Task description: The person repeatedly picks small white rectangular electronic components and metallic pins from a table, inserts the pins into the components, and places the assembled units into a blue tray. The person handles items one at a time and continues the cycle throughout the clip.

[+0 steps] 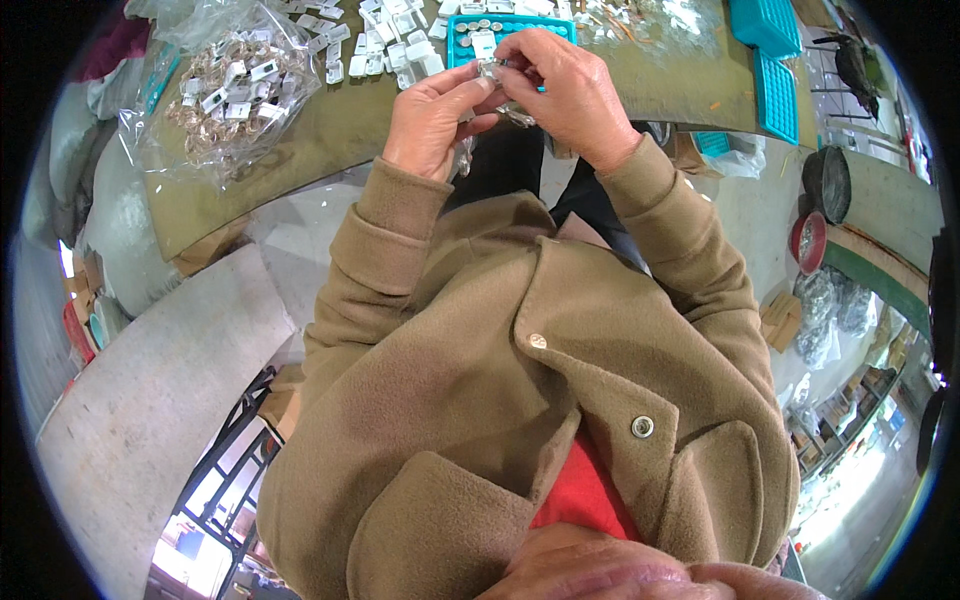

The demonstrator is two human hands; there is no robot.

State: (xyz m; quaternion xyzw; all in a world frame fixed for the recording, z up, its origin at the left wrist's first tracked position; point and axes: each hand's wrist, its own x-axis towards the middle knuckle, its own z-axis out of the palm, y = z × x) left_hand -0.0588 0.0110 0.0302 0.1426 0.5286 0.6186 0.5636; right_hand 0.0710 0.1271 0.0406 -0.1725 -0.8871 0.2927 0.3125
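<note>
Over the near edge of the table, my left hand [432, 122] and my right hand [572, 92] meet, both closed in a pinch. Between their fingertips is a small whitish piece [489, 70], mostly covered by the fingers. A thin, shiny tangled strand [516, 117] hangs below the fingers; it looks like fine wire. Just beyond the hands lies a teal tray [556, 28] with several round silver button cells [468, 40] in it. Small white plastic cases [405, 50] are spread on the table left of the tray.
A clear plastic bag [300, 80] of white cases with coiled fine wire lies on the table's left. Stacked teal trays [765, 30] stand at the right edge, another teal tray [776, 97] beside them. A red basin [810, 242] and a black tub [827, 187] stand farther right.
</note>
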